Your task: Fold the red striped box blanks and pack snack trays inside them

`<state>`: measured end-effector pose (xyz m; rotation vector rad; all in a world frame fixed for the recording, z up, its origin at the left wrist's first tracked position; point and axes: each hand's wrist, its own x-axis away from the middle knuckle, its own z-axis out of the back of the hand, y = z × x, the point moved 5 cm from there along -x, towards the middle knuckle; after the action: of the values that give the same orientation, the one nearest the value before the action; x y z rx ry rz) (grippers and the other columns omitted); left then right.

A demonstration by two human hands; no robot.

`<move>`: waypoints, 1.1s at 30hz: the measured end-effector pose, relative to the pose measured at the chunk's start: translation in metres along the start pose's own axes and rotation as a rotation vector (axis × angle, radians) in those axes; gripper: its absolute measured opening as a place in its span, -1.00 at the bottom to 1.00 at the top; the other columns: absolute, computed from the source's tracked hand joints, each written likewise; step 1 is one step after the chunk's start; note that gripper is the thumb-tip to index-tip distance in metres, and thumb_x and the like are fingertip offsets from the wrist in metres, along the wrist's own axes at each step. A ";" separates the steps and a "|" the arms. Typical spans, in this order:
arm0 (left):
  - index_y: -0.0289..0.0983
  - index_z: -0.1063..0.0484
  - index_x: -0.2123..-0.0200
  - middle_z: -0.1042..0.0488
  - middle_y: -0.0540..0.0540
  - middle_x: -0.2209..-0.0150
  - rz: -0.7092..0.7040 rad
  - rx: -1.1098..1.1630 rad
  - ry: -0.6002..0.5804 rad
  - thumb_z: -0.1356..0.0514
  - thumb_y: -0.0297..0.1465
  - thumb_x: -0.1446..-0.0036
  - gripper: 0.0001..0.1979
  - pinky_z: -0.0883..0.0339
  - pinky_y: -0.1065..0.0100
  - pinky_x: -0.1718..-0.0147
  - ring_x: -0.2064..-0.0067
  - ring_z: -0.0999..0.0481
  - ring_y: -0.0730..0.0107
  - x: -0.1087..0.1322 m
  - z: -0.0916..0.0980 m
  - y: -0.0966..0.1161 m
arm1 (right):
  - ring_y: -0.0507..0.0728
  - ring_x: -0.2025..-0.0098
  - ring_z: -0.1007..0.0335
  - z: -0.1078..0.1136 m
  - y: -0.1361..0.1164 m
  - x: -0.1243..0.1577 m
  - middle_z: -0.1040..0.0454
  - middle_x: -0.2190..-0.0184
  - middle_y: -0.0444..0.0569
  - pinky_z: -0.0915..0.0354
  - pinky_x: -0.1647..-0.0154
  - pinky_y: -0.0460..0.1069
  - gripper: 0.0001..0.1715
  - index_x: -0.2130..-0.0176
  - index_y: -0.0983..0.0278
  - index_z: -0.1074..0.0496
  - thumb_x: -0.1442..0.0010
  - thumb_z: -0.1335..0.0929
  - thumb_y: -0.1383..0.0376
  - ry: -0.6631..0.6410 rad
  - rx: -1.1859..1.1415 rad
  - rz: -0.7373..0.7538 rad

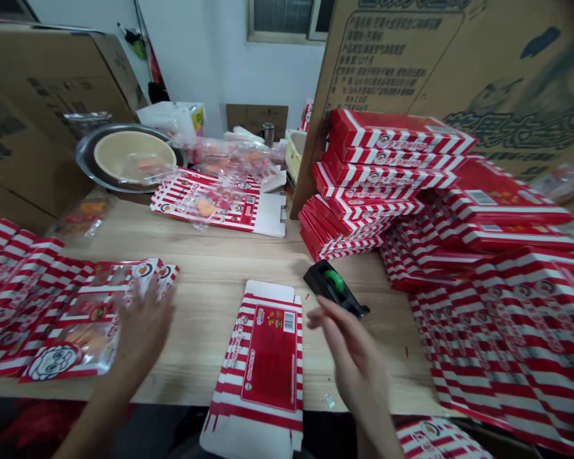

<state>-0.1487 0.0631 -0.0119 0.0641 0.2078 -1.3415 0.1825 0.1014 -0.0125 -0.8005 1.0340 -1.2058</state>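
Note:
My left hand [146, 325], slightly blurred, reaches with spread fingers over the right side of a red-and-white striped box [83, 344] with a clear window. Food packs show through that window. In front of me a flattened striped carton [270, 350] lies red panel up, its white end flaps unfolded and its near end past the table edge. To its right is my right hand [358, 366], fingers loosely bent and apart, with nothing visible in them. Just beyond its fingertips stands a black tape dispenser [337, 290] with a green core.
Stacked striped boxes [392, 169] and standing rows of them [507, 338] fill the right side. More boxes [9, 299] stand at left. Behind are a cream bowl [134, 150] in a metal basin, flat cartons [205, 204] under plastic packs, and large cardboard boxes [43, 115].

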 end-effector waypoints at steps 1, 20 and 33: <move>-0.32 -0.42 0.07 -0.40 -0.28 0.00 -0.126 0.135 0.022 0.12 -0.48 -0.18 -0.62 -0.03 -0.14 -0.07 -0.13 -0.22 0.03 -0.004 -0.002 0.024 | 0.15 0.29 -0.43 -0.010 0.010 -0.003 -0.51 0.29 0.07 -0.36 0.25 0.05 -0.56 0.12 0.25 -0.43 -0.19 -0.18 0.08 -0.025 0.100 -0.054; -0.32 -0.42 0.58 -0.37 0.01 0.65 -0.549 0.591 -0.902 -0.05 0.03 0.05 -0.50 -0.08 0.47 0.62 0.61 -0.30 0.47 -0.049 0.019 0.174 | 0.11 -0.30 0.18 -0.053 0.025 0.077 -0.09 -0.23 -0.03 0.16 -0.27 0.09 -0.34 -0.22 0.19 -0.07 -0.21 -0.17 0.01 -0.295 -0.266 -0.379; -0.30 -0.47 0.44 -0.43 -0.02 0.51 -0.548 0.925 -0.437 -0.01 -0.25 -0.12 -0.68 -0.25 0.42 0.36 0.41 -0.40 0.40 -0.033 0.070 0.168 | 0.21 0.31 -0.49 -0.064 -0.014 0.059 -0.58 0.33 0.01 -0.36 0.22 0.09 -0.50 0.25 0.30 -0.46 0.21 -0.50 0.14 -0.265 -0.762 -0.613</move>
<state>0.0155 0.1221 0.0506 0.5128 -0.8318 -1.8608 0.1201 0.0435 -0.0339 -1.9261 1.0595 -1.1425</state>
